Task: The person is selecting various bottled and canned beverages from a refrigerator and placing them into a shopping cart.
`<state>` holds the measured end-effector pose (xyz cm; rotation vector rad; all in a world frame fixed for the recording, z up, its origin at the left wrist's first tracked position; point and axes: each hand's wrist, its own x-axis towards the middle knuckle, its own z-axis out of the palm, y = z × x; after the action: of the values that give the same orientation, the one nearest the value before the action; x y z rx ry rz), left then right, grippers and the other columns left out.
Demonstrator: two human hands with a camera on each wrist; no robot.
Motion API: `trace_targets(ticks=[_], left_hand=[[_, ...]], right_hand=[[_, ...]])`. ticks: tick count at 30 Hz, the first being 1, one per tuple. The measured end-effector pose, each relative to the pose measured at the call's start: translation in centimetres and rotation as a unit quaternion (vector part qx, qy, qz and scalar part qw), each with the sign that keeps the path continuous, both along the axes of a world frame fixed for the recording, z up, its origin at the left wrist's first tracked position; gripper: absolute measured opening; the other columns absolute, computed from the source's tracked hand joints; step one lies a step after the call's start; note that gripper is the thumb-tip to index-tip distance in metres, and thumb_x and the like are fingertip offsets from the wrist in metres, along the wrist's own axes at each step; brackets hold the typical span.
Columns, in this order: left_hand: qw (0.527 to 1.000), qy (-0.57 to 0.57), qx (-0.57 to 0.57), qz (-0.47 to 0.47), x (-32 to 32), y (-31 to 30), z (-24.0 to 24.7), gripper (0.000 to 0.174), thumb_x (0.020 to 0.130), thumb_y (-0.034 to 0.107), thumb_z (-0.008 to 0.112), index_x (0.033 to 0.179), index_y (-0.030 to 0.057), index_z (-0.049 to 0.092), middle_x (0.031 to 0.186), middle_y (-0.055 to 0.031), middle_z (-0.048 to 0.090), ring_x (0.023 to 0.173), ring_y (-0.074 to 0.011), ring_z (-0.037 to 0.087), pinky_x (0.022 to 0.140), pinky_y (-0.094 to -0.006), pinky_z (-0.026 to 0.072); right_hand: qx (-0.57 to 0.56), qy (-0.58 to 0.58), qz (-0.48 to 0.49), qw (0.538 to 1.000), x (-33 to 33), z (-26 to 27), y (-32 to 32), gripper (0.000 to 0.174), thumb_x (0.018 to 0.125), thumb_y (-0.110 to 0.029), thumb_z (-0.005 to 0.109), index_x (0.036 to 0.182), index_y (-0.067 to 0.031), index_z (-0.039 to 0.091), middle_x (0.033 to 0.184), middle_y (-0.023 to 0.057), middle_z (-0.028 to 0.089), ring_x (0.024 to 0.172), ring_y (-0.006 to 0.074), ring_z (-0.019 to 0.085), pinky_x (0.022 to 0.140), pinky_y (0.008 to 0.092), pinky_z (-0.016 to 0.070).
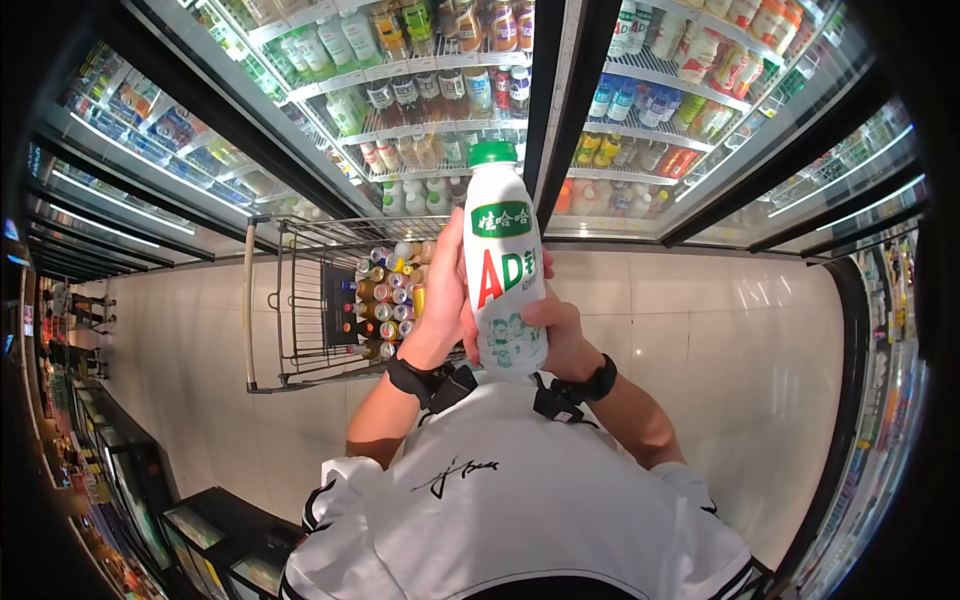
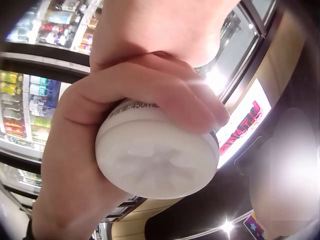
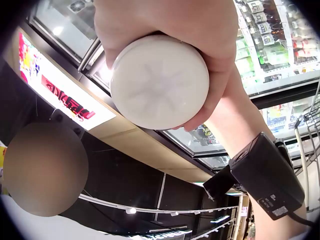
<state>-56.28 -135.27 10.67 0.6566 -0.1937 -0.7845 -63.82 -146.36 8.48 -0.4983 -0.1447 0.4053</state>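
Note:
A white bottle (image 1: 505, 270) with a green cap and red and green lettering stands upright in front of the chest in the head view. The left hand (image 1: 447, 290) grips its left side and the right hand (image 1: 562, 325) holds its lower right side, thumb across the front. From below, the left wrist view shows the bottle's white base (image 2: 157, 160) with fingers curled round it. In the right wrist view the round base (image 3: 160, 82) sits within the fingers of a hand (image 3: 172, 22).
A metal shopping cart (image 1: 285, 300) holding many cans and bottles (image 1: 385, 305) stands at the left. Glass-door coolers with shelves of drinks (image 1: 430, 90) run across the front. Pale floor tiles (image 1: 690, 350) lie at the right; dark display units (image 1: 210, 520) are at lower left.

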Motion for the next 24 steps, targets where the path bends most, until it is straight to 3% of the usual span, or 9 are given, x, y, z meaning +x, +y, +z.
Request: trace_targets(ticks=[4, 10, 14, 16, 24], left_hand=[[0.999, 0.020, 0.014, 0.029, -0.2, -0.1, -0.1, 0.063, 0.102, 0.052, 0.026, 0.120, -0.0008, 0.054, 0.089, -0.0216, 0.067, 0.077, -0.0319, 0.069, 0.069, -0.0402, 0.0584], [0.999, -0.014, 0.042, 0.027, 0.3, 0.5, 0.6, 0.064, 0.101, 0.054, 0.024, 0.118, -0.0004, 0.055, 0.089, -0.0235, 0.068, 0.076, -0.0315, 0.070, 0.067, -0.0388, 0.0592], [0.998, -0.007, 0.053, 0.020, 0.1, 1.0, 0.8, 0.066, 0.101, 0.055, 0.022, 0.118, 0.0001, 0.055, 0.090, -0.0252, 0.068, 0.076, -0.0315, 0.070, 0.067, -0.0390, 0.0592], [0.996, -0.004, 0.085, 0.023, 0.1, 1.2, 1.0, 0.071, 0.099, 0.058, 0.021, 0.110, -0.0030, 0.056, 0.085, -0.0230, 0.067, 0.079, -0.0335, 0.068, 0.072, -0.0417, 0.0564], [0.995, 0.007, 0.095, 0.015, 0.1, 1.6, 0.4, 0.075, 0.098, 0.063, 0.021, 0.111, -0.0024, 0.056, 0.085, -0.0236, 0.067, 0.078, -0.0328, 0.068, 0.071, -0.0405, 0.0565]], right_hand=[[-0.033, 0.016, -0.023, 0.999, -0.2, 0.3, 0.1, 0.062, 0.067, -0.033, 0.065, 0.117, 0.0008, 0.052, 0.093, 0.0248, 0.062, 0.076, 0.0381, 0.066, 0.069, 0.0453, 0.0552], [-0.057, 0.010, -0.031, 0.998, 0.2, 0.5, 0.6, 0.060, 0.067, -0.032, 0.065, 0.118, -0.0021, 0.052, 0.090, 0.0240, 0.063, 0.075, 0.0376, 0.066, 0.069, 0.0457, 0.0560], [-0.043, 0.009, -0.024, 0.999, 0.2, 0.0, 1.0, 0.060, 0.066, -0.031, 0.066, 0.118, -0.0027, 0.055, 0.091, 0.0231, 0.064, 0.076, 0.0369, 0.067, 0.070, 0.0454, 0.0563], [-0.044, 0.012, -0.023, 0.999, 0.2, 0.0, 1.2, 0.060, 0.066, -0.031, 0.066, 0.118, -0.0029, 0.055, 0.091, 0.0229, 0.064, 0.077, 0.0371, 0.067, 0.070, 0.0455, 0.0563], [-0.043, 0.033, -0.016, 0.998, 0.1, -0.7, 1.3, 0.063, 0.067, -0.027, 0.068, 0.123, -0.0038, 0.054, 0.097, 0.0240, 0.065, 0.081, 0.0387, 0.068, 0.075, 0.0473, 0.0567]])
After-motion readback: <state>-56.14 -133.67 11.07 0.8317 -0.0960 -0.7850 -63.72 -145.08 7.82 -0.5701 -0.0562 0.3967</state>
